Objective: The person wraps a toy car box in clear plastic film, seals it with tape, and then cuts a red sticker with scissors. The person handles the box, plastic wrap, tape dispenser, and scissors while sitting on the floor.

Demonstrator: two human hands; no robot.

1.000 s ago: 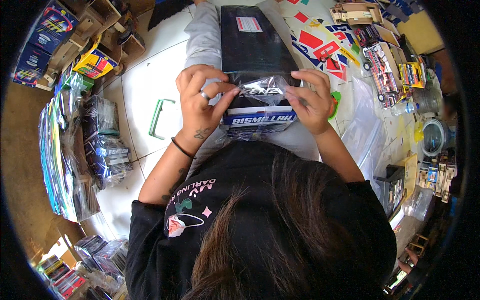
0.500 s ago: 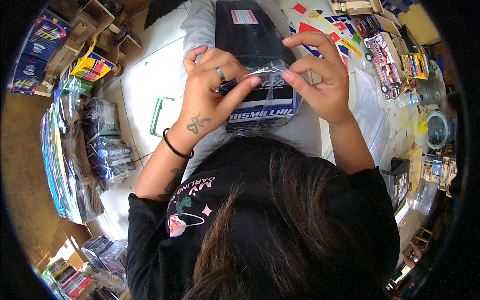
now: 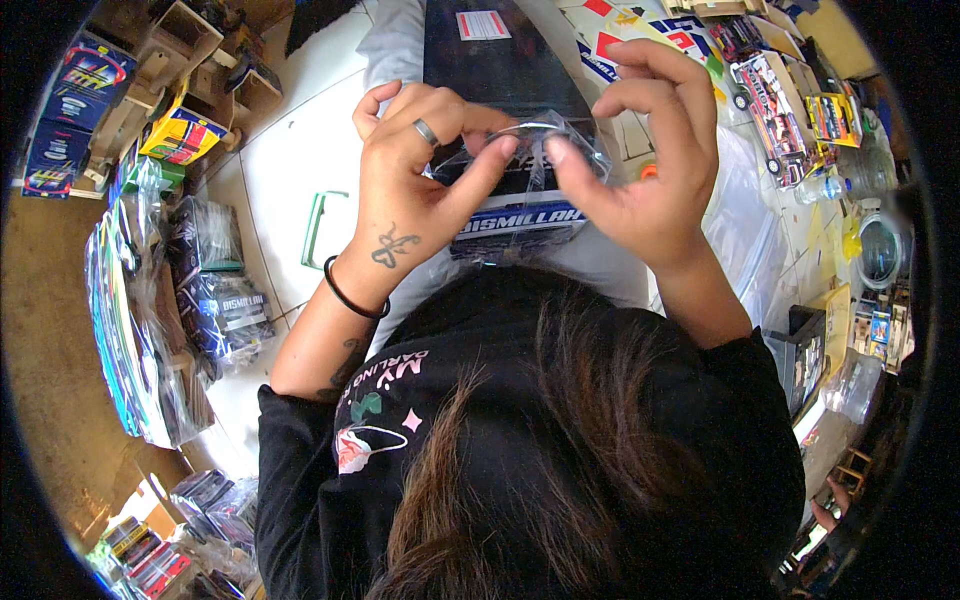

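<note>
A long black box-like object with a white and red label lies between my legs. At its near end is a printed blue and white band under clear plastic film. My left hand pinches the film's edge between thumb and curled index finger. My right hand has its thumb against the film, while its other fingers are spread and bent away from it. Whether the film fully encloses the black object, I cannot tell.
Wrapped dark boxes and a pile of plastic-covered sheets stand at left, below wooden toy trucks. A green frame lies on the white tiles. To the right are coloured cut-outs, a toy truck and loose clear plastic.
My right fingers have come off the film and spread upward, its thumb moving left along the film. The left hand keeps its pinch. The view has shifted slightly.
</note>
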